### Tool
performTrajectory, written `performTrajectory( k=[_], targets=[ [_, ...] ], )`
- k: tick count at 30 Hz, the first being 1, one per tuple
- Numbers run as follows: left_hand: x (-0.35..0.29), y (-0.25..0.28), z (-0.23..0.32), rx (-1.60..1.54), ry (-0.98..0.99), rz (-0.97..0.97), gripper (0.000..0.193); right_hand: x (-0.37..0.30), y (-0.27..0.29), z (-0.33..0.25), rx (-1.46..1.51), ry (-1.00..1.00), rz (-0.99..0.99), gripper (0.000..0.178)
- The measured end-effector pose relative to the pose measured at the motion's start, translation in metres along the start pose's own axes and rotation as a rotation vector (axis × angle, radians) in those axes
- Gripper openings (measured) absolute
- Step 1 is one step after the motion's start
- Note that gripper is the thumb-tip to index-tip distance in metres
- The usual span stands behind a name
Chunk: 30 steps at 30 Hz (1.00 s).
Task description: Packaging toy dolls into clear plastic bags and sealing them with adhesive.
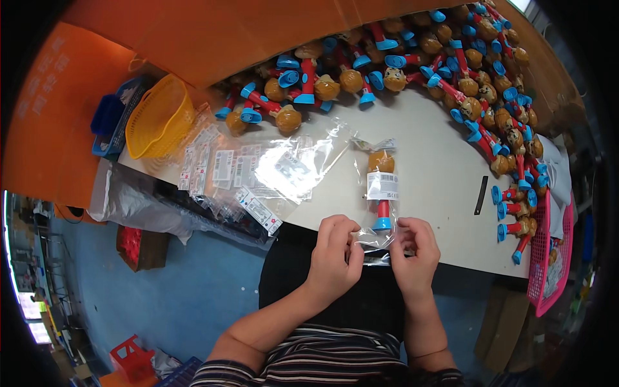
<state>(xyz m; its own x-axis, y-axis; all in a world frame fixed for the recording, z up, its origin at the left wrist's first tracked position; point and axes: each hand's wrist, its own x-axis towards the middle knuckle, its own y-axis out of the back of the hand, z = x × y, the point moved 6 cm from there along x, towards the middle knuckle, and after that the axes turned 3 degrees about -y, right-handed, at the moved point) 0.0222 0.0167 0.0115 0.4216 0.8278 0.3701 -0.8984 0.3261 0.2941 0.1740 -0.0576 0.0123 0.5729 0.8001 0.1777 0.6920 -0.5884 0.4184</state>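
A clear plastic bag point(369, 237) lies at the table's near edge, its lower end pinched on both sides. My left hand point(335, 253) has thumb and fingers closed on its left side. On the other side, my right hand point(416, 253) grips the bag's right edge. Inside the bag is a toy figure point(383, 218) with a round brown head, a red stem and a blue base, the base toward me. A white printed label point(382, 186) covers its middle.
Flat clear bags with labels point(258, 168) are heaped to the left, beside a yellow basket point(161, 116). Many loose toy figures point(351, 80) line the back and right. A dark strip point(481, 195) lies right of the bag; a pink basket point(548, 258) hangs near the right edge.
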Motion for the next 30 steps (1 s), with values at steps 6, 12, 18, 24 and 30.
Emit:
performTrajectory(
  k=[6,12,18,24,30],
  targets=[
    [-0.015,0.004,-0.012,-0.046,0.135,-0.092,0.022,-0.011,0.003,0.012,0.314,-0.258,-0.072,0.038],
    [-0.017,0.012,0.026,0.301,-0.309,-0.032,0.025,-0.024,0.016,0.025,0.512,-0.557,-0.222,0.039],
    [-0.018,-0.020,0.036,0.365,-0.420,-0.275,0.024,-0.025,0.006,0.029,0.598,-0.603,-0.345,0.035],
    [-0.020,-0.025,0.028,0.387,-0.412,-0.229,0.023,-0.026,0.004,0.035,0.635,-0.636,-0.309,0.032],
    [-0.018,-0.031,0.028,0.388,-0.383,-0.217,0.018,-0.025,0.004,0.033,0.651,-0.629,-0.308,0.028]
  ],
)
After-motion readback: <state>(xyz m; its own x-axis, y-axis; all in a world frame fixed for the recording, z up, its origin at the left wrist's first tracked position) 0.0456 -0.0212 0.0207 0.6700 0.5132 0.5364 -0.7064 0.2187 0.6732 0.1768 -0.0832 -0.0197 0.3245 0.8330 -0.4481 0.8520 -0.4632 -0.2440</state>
